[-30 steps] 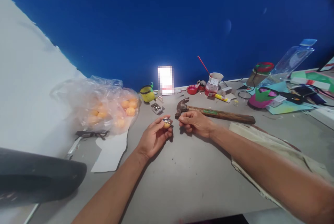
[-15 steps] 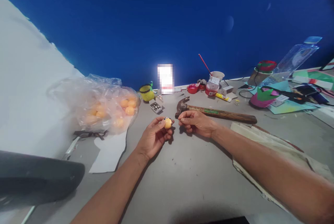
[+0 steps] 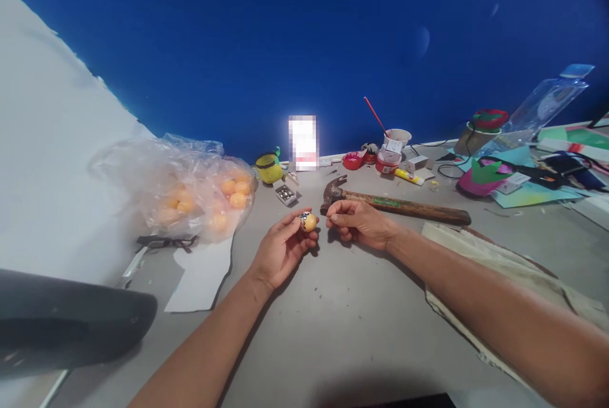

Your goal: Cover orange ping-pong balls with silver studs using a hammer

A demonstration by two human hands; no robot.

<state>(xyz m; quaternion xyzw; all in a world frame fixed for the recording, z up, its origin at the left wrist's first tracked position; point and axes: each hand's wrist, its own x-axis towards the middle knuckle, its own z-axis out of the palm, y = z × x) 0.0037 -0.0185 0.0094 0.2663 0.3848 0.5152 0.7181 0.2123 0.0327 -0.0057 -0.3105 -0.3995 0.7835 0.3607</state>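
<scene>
My left hand [image 3: 281,248] holds a small orange ball [image 3: 308,221] with silvery studs on its top between thumb and fingertips, just above the grey table [image 3: 333,325]. My right hand [image 3: 358,223] rests on the table beside it, fingers curled, thumb and forefinger pinched together close to the ball; what they pinch is too small to make out. A claw hammer [image 3: 394,205] with a wooden handle lies right behind the right hand. A small open box of silvery pins [image 3: 285,195] sits a little farther back.
A clear plastic bag of orange balls [image 3: 190,195] lies at the left, with black glasses [image 3: 166,243] and white paper [image 3: 202,275] before it. A yellow pot [image 3: 269,168], cups, glue, cables, coloured paper and a plastic bottle [image 3: 537,110] crowd the back right. A cloth [image 3: 495,275] lies under my right forearm.
My left hand has turned the ball in its fingers: the silvery studded side faced me before, and now mostly orange shows. My right hand has stayed in place.
</scene>
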